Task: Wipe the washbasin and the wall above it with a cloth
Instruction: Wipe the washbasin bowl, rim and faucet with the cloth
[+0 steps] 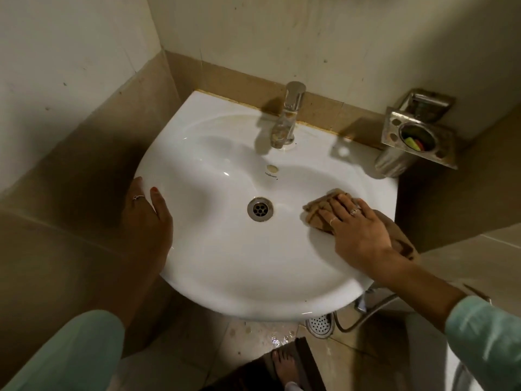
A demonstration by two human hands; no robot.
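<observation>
A white washbasin [225, 263] fills the middle of the view, with a round metal drain [260, 209] at its bottom. A brown cloth [318, 211] lies on the basin's right inner slope. My right hand [358, 230] presses flat on the cloth, fingers stretched toward the drain. My left hand [149, 213] holds the basin's left rim, thumb on top and fingers around the outer edge. The pale wall [282, 32] rises behind the basin, with a tan tile band along its foot.
A chrome tap [287, 117] stands at the basin's back. A steel holder [417, 134] with a cup is fixed to the wall at the right. Walls close in on the left and right. Below are a floor drain [320, 324], a hose and my foot.
</observation>
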